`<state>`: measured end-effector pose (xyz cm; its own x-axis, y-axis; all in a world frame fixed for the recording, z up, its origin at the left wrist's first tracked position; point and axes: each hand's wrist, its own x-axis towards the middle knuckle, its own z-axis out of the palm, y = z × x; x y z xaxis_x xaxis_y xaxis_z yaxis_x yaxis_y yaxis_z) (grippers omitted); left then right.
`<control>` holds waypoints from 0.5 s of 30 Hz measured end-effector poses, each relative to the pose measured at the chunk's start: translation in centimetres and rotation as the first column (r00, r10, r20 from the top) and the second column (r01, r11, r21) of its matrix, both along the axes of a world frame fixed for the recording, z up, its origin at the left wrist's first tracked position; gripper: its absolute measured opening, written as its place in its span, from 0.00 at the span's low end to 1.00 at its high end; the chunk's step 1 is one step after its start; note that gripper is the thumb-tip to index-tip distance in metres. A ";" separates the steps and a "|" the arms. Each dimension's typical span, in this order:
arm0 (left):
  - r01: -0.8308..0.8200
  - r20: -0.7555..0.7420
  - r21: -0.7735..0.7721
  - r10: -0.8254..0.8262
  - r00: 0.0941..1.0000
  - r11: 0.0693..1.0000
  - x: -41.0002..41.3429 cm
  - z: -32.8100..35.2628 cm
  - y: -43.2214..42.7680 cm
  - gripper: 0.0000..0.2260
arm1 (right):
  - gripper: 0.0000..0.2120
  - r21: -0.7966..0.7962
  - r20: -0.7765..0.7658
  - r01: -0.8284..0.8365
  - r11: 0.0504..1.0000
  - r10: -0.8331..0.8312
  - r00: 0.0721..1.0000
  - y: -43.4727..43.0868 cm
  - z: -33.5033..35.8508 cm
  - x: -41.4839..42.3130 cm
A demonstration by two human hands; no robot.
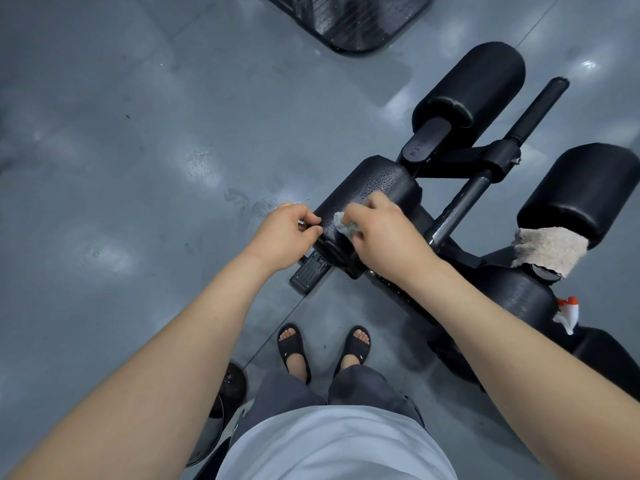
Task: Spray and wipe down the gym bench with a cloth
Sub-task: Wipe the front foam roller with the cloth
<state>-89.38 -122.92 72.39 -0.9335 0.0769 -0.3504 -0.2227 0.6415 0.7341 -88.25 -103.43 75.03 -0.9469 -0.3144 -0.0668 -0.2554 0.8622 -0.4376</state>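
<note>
Right hand (pixel 384 233) clutches the wadded cloth (pixel 344 227) on the wet pad (pixel 375 187), left hand (pixel 287 233) pinches its edge; far droplets may get skipped.

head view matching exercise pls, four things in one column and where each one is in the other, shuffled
Column one:
1. small grey cloth
2. beige towel
3. spray bottle
4. left hand

Column two:
A. draped over the bench at the right
B. gripping the near end of the wet pad
C. bunched under the right hand on the wet pad
D. far right against the bench, orange and white head showing

Pairs: 1-C, 2-A, 3-D, 4-B
</note>
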 end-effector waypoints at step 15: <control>0.018 0.002 0.004 -0.018 1.000 1.000 -0.1 0.2 0.3 0.03 | 0.09 0.047 0.007 0.181 0.982 -0.181 0.983 2.3 -0.1 -3.0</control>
<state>-89.45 -122.66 72.55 -0.9312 0.0947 -0.3520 -0.2131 0.6422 0.7364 -91.30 -101.18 74.96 -0.9870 -0.1343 -0.0882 -0.0886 0.9129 -0.3985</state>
